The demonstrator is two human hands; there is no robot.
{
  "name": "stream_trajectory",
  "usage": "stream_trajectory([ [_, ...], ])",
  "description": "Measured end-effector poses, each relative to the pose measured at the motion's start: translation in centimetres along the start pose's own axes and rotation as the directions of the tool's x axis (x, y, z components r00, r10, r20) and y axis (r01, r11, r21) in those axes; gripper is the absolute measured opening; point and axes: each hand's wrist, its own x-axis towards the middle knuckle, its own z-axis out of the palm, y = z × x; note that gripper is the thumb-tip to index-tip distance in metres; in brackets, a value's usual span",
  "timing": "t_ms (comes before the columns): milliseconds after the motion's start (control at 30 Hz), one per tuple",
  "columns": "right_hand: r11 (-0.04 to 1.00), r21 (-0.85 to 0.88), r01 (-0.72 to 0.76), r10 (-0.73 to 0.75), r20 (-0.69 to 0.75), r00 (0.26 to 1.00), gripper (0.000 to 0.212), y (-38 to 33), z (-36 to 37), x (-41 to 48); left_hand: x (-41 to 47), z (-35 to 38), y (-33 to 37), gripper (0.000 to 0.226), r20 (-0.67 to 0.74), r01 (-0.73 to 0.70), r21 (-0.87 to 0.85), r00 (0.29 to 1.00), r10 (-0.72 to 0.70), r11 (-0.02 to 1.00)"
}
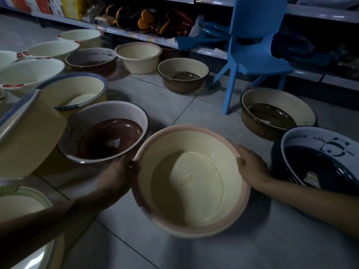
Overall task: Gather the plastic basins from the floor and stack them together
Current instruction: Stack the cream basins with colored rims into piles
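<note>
A cream basin with a pink rim [191, 181] is held in the middle of the view, tilted toward me above the tiled floor. My left hand [120, 171] grips its left rim. My right hand [250, 164] grips its right rim. Several other basins stand around on the floor: a brown one with a white wall [104, 133] just left of it, a dark blue panda basin [318, 158] at the right, a brown-bottomed one [275, 113] behind that, and cream and brown ones [182, 74] further back.
A blue plastic chair [254, 47] stands at the back right before a low shelf of goods [147, 18]. A tilted cream basin with a blue rim [25, 136] looms at the left edge. A green-rimmed basin [25, 206] sits bottom left.
</note>
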Motion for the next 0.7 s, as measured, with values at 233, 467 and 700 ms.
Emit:
stream_trajectory([
  [233,0.998,0.045,0.038,-0.036,-0.037,0.999,0.068,0.7,2.4,-1.4,-0.5,3.5,1.4,0.032,-0.048,0.049,-0.050,0.998,-0.051,0.998],
  [467,0.998,0.042,0.056,-0.055,-0.025,0.998,0.081,1.8,2.9,-0.9,-0.6,5.3,1.7,0.032,-0.169,0.078,-0.103,0.981,-0.095,0.992],
  [700,0.996,0.000,0.092,-0.091,-0.055,0.994,0.083,1.8,3.2,-0.6,-0.2,5.5,1.3,0.039,-0.126,0.093,-0.153,0.986,-0.113,0.984],
])
